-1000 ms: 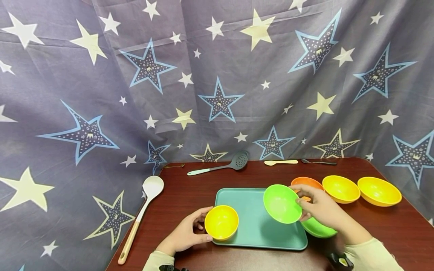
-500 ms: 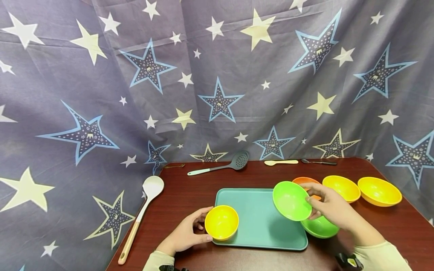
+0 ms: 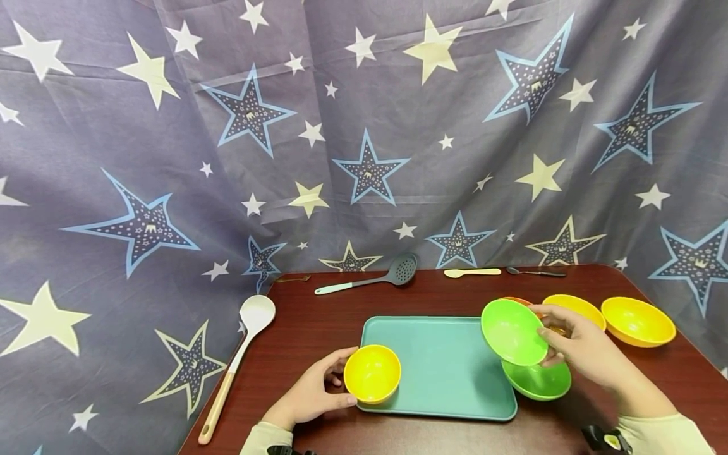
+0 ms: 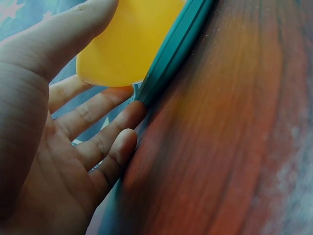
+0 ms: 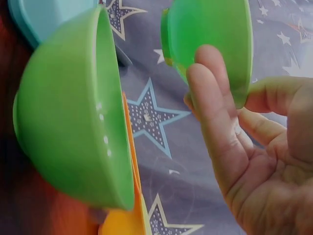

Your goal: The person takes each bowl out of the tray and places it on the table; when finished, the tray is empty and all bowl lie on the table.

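Note:
My right hand pinches the right rim of a light green bowl, held tilted in the air. In the head view it overlaps a darker green bowl that sits at the tray's right end. The right wrist view shows the gap between the lifted bowl and the larger green bowl. At the other end of the teal tray, a small yellow bowl stands upright. Thumb and fingers of my left hand hold it from the left.
Behind my right hand are an orange bowl, mostly hidden, and two yellow bowls. A slotted spatula, a cream spoon and a dark spoon lie along the back. A long white ladle lies at left.
My right hand has carried the light green bowl rightward, from over the tray to over the darker green bowl. The left hand and its yellow bowl have stayed still.

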`<state>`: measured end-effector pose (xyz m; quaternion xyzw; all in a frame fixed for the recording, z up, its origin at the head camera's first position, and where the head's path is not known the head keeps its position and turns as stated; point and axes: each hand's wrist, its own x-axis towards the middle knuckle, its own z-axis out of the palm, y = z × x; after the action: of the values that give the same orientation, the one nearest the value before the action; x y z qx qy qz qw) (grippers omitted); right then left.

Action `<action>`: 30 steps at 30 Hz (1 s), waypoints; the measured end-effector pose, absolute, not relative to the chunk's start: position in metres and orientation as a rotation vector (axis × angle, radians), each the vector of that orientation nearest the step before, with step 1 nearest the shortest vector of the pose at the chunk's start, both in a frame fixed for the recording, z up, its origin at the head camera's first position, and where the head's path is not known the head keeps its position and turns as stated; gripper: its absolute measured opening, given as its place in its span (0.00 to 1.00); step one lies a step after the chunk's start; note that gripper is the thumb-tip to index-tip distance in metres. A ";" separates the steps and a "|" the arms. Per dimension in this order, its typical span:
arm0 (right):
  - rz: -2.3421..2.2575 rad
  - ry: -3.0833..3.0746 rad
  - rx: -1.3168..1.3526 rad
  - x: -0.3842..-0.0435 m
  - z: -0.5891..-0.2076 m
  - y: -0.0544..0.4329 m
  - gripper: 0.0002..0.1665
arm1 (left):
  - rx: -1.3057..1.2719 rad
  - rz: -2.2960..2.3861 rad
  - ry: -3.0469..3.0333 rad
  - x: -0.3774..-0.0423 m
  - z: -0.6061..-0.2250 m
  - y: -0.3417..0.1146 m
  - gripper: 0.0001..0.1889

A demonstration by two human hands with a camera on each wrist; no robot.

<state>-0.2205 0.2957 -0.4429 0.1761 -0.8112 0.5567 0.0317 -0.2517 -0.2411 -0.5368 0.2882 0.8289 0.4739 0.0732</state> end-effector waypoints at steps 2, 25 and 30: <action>1.709 -2.482 0.537 -0.220 -0.444 0.300 0.26 | 0.865 1.426 2.489 -0.252 -0.537 -0.241 0.43; 1.754 -2.413 0.489 -0.215 -0.467 0.359 0.30 | 0.870 1.428 2.480 -0.252 -0.537 -0.241 0.43; 1.750 -2.440 0.450 -0.211 -0.471 0.368 0.30 | 0.871 1.429 2.480 -0.252 -0.537 -0.242 0.43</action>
<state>-0.2114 0.3679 -0.4709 0.1481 -0.8025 0.5756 0.0529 -0.2519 -0.2418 -0.5371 0.2903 0.8266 0.4763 0.0749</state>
